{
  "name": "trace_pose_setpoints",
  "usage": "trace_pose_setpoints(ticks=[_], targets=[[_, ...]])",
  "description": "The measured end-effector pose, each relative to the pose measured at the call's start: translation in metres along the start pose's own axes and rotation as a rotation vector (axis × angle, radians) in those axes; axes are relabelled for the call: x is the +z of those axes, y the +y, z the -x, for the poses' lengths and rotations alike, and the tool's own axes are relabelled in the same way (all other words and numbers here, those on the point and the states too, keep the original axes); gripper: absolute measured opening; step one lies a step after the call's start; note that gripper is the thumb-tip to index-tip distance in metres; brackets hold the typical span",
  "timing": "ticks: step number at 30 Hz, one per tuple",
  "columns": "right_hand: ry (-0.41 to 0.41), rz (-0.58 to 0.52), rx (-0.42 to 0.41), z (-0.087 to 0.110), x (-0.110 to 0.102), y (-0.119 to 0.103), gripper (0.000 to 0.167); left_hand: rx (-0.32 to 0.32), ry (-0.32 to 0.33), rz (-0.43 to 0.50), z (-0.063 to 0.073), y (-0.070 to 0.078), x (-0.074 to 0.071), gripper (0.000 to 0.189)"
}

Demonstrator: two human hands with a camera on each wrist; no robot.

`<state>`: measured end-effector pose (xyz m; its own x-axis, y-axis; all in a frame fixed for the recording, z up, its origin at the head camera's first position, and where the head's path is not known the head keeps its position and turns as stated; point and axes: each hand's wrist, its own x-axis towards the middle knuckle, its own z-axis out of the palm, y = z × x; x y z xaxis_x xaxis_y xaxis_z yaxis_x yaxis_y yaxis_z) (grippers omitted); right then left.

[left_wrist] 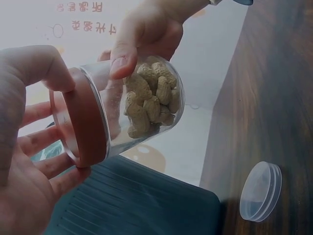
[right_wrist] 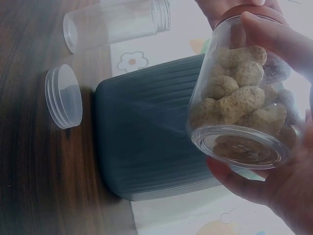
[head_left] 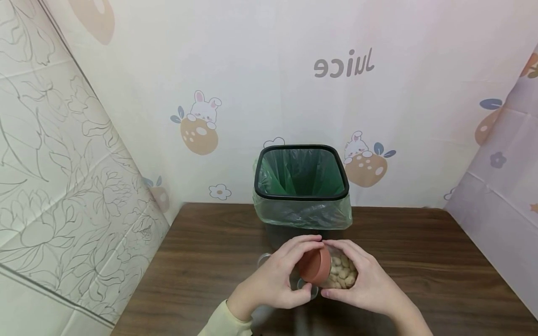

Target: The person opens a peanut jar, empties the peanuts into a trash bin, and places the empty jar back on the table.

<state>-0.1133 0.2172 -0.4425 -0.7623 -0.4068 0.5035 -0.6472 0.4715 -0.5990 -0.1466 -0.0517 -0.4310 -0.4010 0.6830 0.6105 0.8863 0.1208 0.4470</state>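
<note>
Both hands hold a clear jar (head_left: 341, 270) of peanuts (left_wrist: 151, 98) in the air above the table, in front of the bin. The jar lies tilted, with its reddish-brown lid (head_left: 315, 266) toward the left. My left hand (head_left: 277, 277) grips that lid, thumb on one side and fingers around the other. Round the jar's body curl the fingers and thumb of my right hand (head_left: 371, 284). In the right wrist view the jar's round base faces the camera, and unshelled peanuts fill its lower part. The lid appears seated on the jar.
A dark bin (head_left: 301, 198) lined with a green bag stands at the back of the wooden table (head_left: 201, 270). On the table near it are a clear screw lid (right_wrist: 63, 95) and a clear plastic container (right_wrist: 115, 24) lying on its side. Printed cloth hangs behind.
</note>
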Motion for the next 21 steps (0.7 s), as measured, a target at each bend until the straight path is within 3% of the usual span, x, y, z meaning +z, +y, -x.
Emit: trace_pose_setpoints(ticks=[12, 21], targets=[[-0.017, -0.016, 0.048, -0.0005, -0.0011, 0.0001, 0.092, -0.043, 0.012, -0.016, 0.0005, 0.0003, 0.002, 0.083], [0.008, 0.003, 0.008, -0.0009, -0.001, -0.0003, 0.095, -0.066, 0.048, -0.017, 0.0007, -0.0015, 0.0053, 0.078]])
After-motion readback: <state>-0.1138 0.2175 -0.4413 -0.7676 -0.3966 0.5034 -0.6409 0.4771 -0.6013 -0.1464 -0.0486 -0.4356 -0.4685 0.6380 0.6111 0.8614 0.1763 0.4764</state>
